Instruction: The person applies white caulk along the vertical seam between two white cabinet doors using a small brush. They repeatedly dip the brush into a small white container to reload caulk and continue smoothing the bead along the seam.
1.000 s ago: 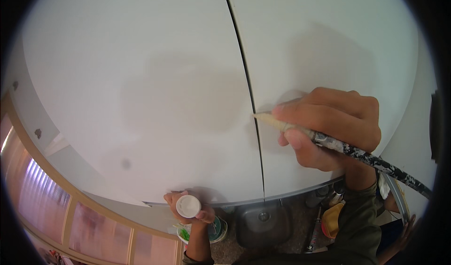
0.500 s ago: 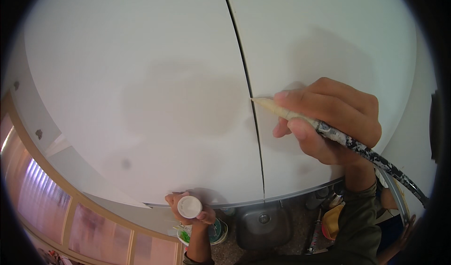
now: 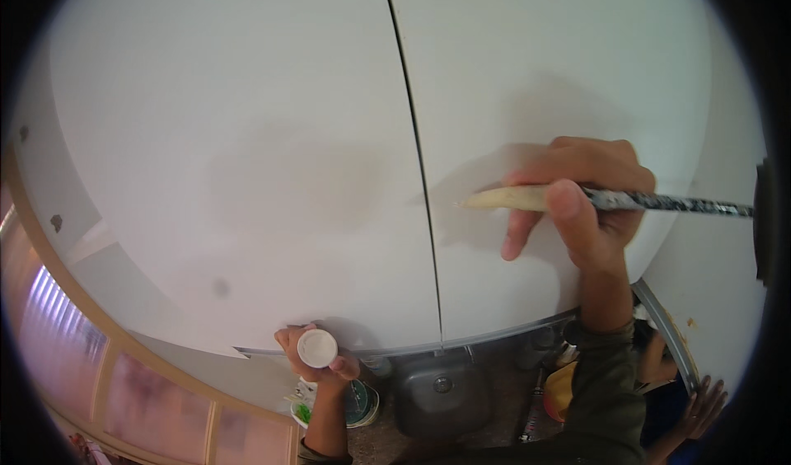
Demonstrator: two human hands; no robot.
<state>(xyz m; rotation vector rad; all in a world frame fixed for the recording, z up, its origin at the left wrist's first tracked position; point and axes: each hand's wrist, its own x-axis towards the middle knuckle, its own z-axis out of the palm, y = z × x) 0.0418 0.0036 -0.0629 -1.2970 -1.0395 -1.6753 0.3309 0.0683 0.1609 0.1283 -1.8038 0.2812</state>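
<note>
A paintbrush (image 3: 515,197) with cream-coated, tapered bristles and a dark, paint-spattered handle lies in the closed fingers of my right hand (image 3: 606,238). Its tip points left, a little to the right of the dark gap (image 3: 418,139) between two white panels; I cannot tell whether it touches the surface. Lower down, my left hand (image 3: 311,372) is closed around a small round white cup (image 3: 318,348) at the panels' lower edge. The white panel (image 3: 272,69) on the left and the white panel (image 3: 544,36) on the right fill most of the view.
Below the panels is a metal sink (image 3: 441,399) in a dark speckled counter. A green-and-white tub (image 3: 362,403) and a red-and-yellow bowl (image 3: 560,391) stand beside it. Another person's hand (image 3: 707,407) touches the edging at lower right. Wood-framed panes (image 3: 156,399) run along the left.
My right hand has turned the paintbrush nearly level, and its tip has moved off the gap to the right. My left hand still holds the cup. The view has shifted slightly.
</note>
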